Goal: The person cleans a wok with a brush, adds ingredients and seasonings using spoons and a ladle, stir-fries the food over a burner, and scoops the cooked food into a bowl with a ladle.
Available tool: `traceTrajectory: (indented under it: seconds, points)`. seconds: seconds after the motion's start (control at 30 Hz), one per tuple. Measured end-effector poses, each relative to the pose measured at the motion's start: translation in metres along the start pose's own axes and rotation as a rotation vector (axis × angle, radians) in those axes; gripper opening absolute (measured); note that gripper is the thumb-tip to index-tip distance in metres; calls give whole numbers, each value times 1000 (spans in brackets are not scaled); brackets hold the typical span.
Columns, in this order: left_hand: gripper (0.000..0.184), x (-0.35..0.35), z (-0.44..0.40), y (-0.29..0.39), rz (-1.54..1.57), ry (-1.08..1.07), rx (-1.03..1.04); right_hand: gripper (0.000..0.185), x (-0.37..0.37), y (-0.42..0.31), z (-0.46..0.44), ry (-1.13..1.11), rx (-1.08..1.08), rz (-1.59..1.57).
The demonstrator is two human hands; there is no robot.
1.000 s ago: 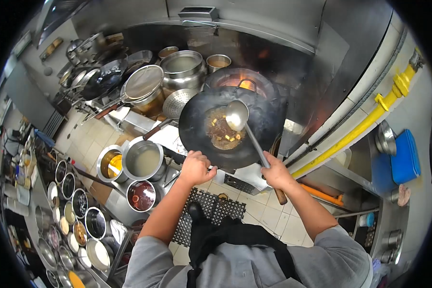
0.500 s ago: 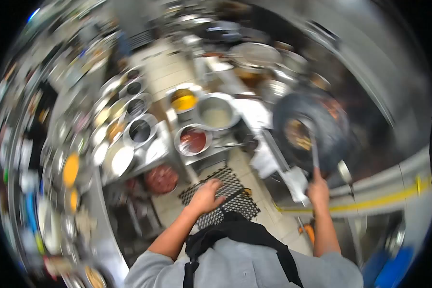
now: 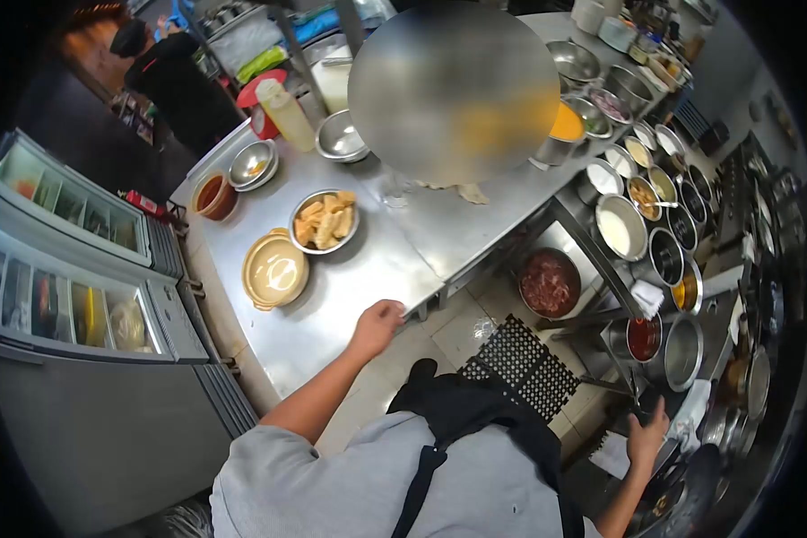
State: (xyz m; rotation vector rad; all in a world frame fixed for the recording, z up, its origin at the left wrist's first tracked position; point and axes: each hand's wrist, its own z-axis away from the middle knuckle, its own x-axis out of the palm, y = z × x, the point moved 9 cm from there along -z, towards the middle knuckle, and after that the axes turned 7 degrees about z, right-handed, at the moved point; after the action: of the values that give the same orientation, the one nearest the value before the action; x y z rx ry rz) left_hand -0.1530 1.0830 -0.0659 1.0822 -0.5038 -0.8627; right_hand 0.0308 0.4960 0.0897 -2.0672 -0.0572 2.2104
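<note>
My left hand (image 3: pixel 377 328) is over the front edge of the steel table (image 3: pixel 368 282), its fingers loosely bent and holding nothing. Left of it on the table are a tan clay pot (image 3: pixel 276 269) and a steel bowl of golden fried pieces (image 3: pixel 325 221). At lower right, my right hand (image 3: pixel 646 438) is empty with its fingers apart. It is close to a white cloth (image 3: pixel 611 455) and the stove side. The wok (image 3: pixel 695 484) is partly in view below and right of that hand.
A co-worker in black (image 3: pixel 175 81) stands at the far left. Glass-lidded fridges (image 3: pixel 81 269) line the left side. A perforated black mat (image 3: pixel 522 369) covers some floor; a pot of raw meat (image 3: pixel 549 283) sits under the counter. Several sauce pots (image 3: pixel 620 227) fill the right. An oval blur hides the back.
My view has swung left from the stove to the steel table. My right hand has let go of the long handled utensil in the wok. My left hand now hovers by the table edge.
</note>
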Motion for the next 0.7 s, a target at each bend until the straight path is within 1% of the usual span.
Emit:
traceTrajectory:
  seconds: [0.07, 0.1, 0.13, 0.17, 0.2, 0.23, 0.33, 0.4, 0.43, 0.47, 0.5, 0.53, 0.6, 0.63, 0.67, 0.7]
  points:
    - [26, -65, -15, -4, 291, 256, -30, 82, 6, -81, -4, -76, -98, -58]
    - [30, -89, -20, 7, 374, 380, 28, 81, 9, -113, -4, -119, -155, -71]
    - [34, -108, -35, 5, 492, 401, 42, 80, 13, -141, -1, -160, -208, -84]
    - [35, -119, -44, 9, 624, 468, 40, 80, 12, -160, 1, -161, -206, -85]
    - [35, -125, -51, 12, 756, 531, 37, 80, 12, -180, 6, -187, -250, -80]
    - [35, -127, -60, 15, 754, 525, 37, 80, 13, -193, 11, -213, -293, -76]
    - [34, -130, -76, 20, 829, 557, 76, 80, 13, -192, 19, -255, -250, -78]
    - [28, -128, -75, 30, 786, 601, 115, 81, 12, -169, 23, -236, -210, -94]
    - [20, -130, -79, 32, 787, 625, 164, 82, 7, -153, 25, -199, -182, -69]
    - [20, -130, -85, 28, 779, 607, 161, 83, 2, -132, 27, -160, -147, -44]
    - [18, -134, -88, 29, 732, 614, 221, 83, -2, -107, 30, -133, -103, -25]
    - [17, -138, -89, 31, 682, 614, 282, 82, -7, -79, 34, -135, -13, -18]
    - [14, -133, -80, 40, 519, 547, 383, 81, -10, 9, 42, -41, 101, 30]
    - [14, -121, -74, 52, 419, 484, 415, 81, -15, 57, 52, -17, 191, 55]
    - [14, -102, -62, 73, 258, 408, 433, 80, -26, 96, 71, 9, 301, 82]
    - [14, -78, -48, 101, -28, 317, 478, 78, -36, 132, 95, 50, 405, 167]
